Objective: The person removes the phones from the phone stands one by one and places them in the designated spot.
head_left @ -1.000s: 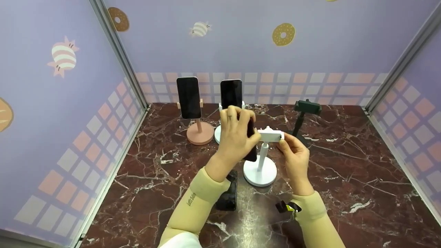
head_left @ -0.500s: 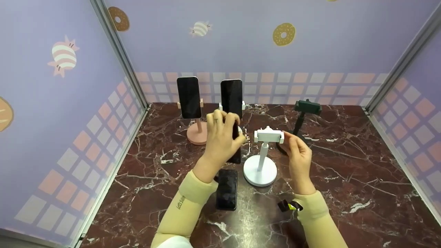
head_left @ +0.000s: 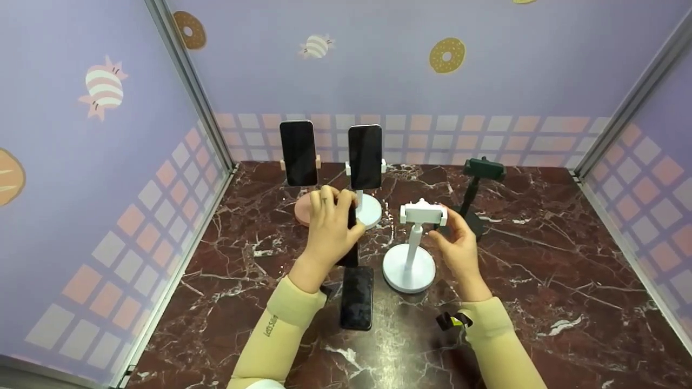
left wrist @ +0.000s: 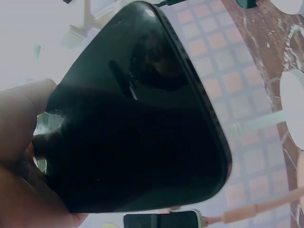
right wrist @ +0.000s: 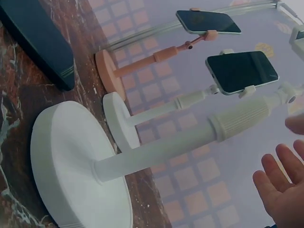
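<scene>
My left hand [head_left: 331, 232] grips a dark smartphone [head_left: 352, 254] on edge, left of the front white phone stand [head_left: 413, 251]. In the left wrist view this phone [left wrist: 133, 133] fills the middle, thumb and fingers at its left side. Nothing sits in the front stand's clamp [head_left: 423, 214]. My right hand [head_left: 462, 259] is by the clamp's right end, thumb spread from the fingers and fingertips partly hidden behind the clamp. The right wrist view has the right hand's fingers [right wrist: 285, 175] loosely bent with nothing between them. Another black phone [head_left: 357, 297] lies flat on the table.
Behind on the left, a pink stand [head_left: 308, 210] holds one upright phone [head_left: 299, 154], and a second white stand [head_left: 370, 210] holds another phone [head_left: 366, 156]. A dark green stand [head_left: 485, 168] rises at the back right. Printed panels [head_left: 389, 81] wall in the marbled table [head_left: 551, 259].
My left hand has moved left with its phone, from beside the front stand's clamp. My right thumb and fingers have spread from their pinch at the clamp's right end.
</scene>
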